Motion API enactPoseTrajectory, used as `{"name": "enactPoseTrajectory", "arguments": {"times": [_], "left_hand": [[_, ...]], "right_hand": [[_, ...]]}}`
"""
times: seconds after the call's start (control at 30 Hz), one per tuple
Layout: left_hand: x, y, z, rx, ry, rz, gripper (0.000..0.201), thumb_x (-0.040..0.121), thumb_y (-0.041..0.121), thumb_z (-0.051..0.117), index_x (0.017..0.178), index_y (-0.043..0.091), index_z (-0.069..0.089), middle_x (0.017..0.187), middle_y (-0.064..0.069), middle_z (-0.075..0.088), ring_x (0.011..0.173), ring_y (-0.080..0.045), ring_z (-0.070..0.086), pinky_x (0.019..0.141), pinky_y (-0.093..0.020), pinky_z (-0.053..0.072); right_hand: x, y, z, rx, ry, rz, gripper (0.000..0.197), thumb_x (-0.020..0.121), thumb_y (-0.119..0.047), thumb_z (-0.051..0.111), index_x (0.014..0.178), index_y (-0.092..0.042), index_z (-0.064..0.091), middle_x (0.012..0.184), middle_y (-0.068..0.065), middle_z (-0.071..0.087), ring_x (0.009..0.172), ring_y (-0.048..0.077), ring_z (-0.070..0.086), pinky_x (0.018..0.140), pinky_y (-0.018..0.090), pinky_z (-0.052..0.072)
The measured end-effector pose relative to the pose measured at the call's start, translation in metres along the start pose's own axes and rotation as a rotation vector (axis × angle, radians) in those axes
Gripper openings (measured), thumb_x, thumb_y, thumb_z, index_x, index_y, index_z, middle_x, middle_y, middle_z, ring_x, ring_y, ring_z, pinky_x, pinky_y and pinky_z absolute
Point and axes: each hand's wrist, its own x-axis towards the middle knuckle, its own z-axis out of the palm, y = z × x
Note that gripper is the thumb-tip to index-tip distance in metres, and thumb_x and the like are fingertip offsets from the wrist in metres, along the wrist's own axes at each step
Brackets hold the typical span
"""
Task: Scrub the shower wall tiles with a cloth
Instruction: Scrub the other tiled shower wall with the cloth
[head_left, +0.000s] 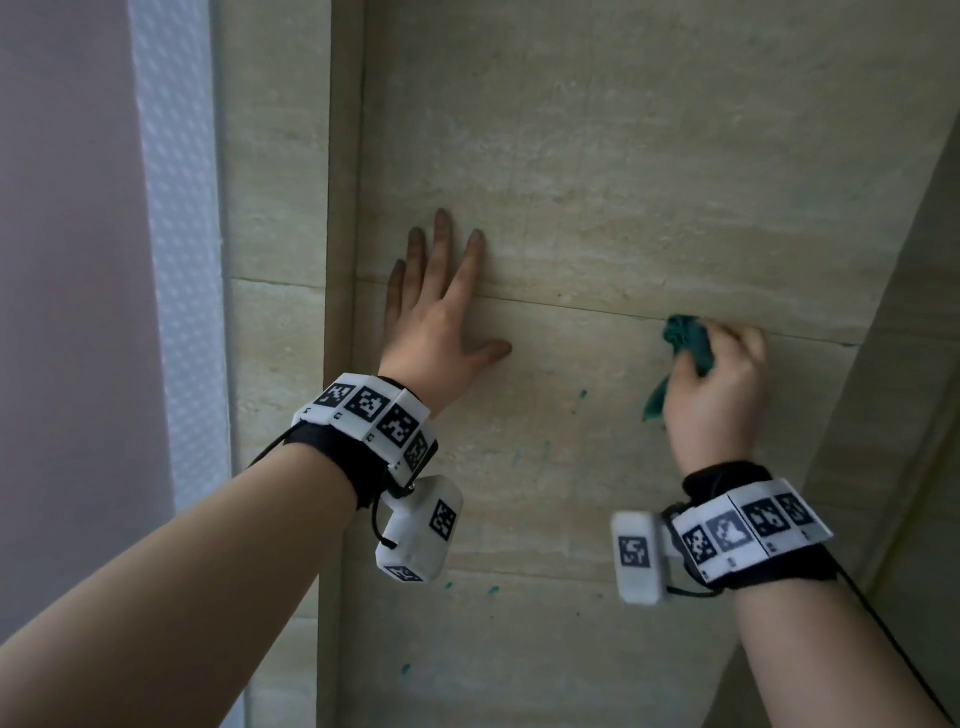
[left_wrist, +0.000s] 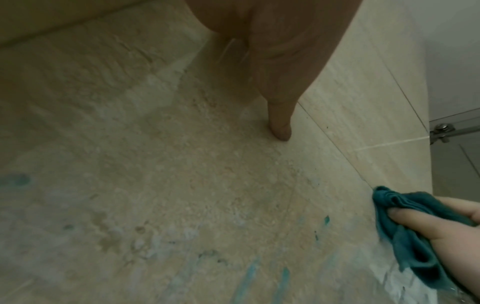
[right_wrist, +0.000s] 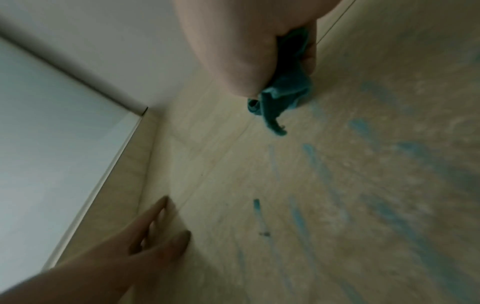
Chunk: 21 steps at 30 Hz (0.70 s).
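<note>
The left hand (head_left: 441, 317) is lying flat against the beige wall tiles (head_left: 623, 156) at the centre left of the head view, fingers straight and spread, thumb pointing toward the right, holding nothing. It is straddling a horizontal grout line (head_left: 571, 306), with the fingertips on the upper tile and the palm on the lower one. Teal smears (head_left: 582, 395) are dotting the lower tile between and below the two hands. Well apart to the right, at the centre right of the frame, the right hand (head_left: 722, 389) is gripping a bunched teal cloth (head_left: 688, 340), fingers curled round it and pressing it against the wall just under the same grout line. One tail of the cloth is hanging below the thumb
</note>
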Motion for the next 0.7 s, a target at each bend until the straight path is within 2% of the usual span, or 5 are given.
{"name": "enactPoseTrajectory", "arguments": {"times": [0.1, 0.3, 0.53, 0.63, 0.7], "left_hand": [[0.000, 0.001, 0.000, 0.009, -0.005, 0.002, 0.105, 0.084, 0.043, 0.068, 0.153, 0.026, -0.008, 0.157, -0.003, -0.027, 0.144, -0.023, -0.025, 0.111, -0.031, -0.019], [-0.001, 0.001, 0.000, 0.058, -0.005, 0.008, 0.104, 0.084, 0.046, 0.067, 0.153, 0.025, -0.006, 0.158, -0.005, -0.023, 0.145, -0.025, -0.021, 0.112, -0.033, -0.016], [-0.001, 0.000, 0.001, 0.078, -0.004, 0.010, 0.102, 0.085, 0.046, 0.066, 0.153, 0.024, -0.007, 0.159, -0.006, -0.022, 0.145, -0.027, -0.021, 0.113, -0.034, -0.015], [-0.001, -0.001, 0.001, 0.088, -0.005, 0.021, 0.101, 0.085, 0.046, 0.065, 0.153, 0.023, -0.005, 0.159, -0.007, -0.020, 0.145, -0.029, -0.019, 0.113, -0.035, -0.015], [-0.001, -0.001, 0.001, 0.092, -0.008, 0.028, 0.101, 0.085, 0.046, 0.065, 0.154, 0.022, -0.005, 0.159, -0.008, -0.020, 0.145, -0.029, -0.019, 0.113, -0.035, -0.015]], "right_hand": [[-0.005, -0.017, 0.011, 0.005, -0.032, -0.051, 0.030, 0.084, 0.008, 0.059, 0.113, 0.009, 0.063, 0.115, 0.025, 0.057, 0.099, 0.037, 0.060, 0.089, 0.020, 0.035], [-0.033, -0.038, 0.027, 0.076, -0.394, -0.383, 0.040, 0.076, 0.016, 0.063, 0.116, 0.009, 0.062, 0.115, 0.020, 0.058, 0.099, 0.033, 0.061, 0.091, 0.031, 0.047], [-0.019, -0.032, 0.017, -0.007, -0.107, -0.045, 0.031, 0.084, 0.007, 0.061, 0.115, 0.009, 0.061, 0.117, 0.024, 0.056, 0.100, 0.037, 0.060, 0.087, 0.029, 0.043], [-0.046, -0.047, 0.037, 0.047, -0.282, -0.251, 0.035, 0.079, 0.014, 0.063, 0.113, 0.008, 0.061, 0.115, 0.025, 0.057, 0.095, 0.037, 0.062, 0.088, 0.037, 0.051], [-0.066, -0.050, 0.043, 0.053, -0.440, -0.394, 0.034, 0.074, 0.016, 0.064, 0.107, 0.009, 0.063, 0.105, 0.025, 0.059, 0.086, 0.040, 0.062, 0.075, 0.049, 0.056]]}}
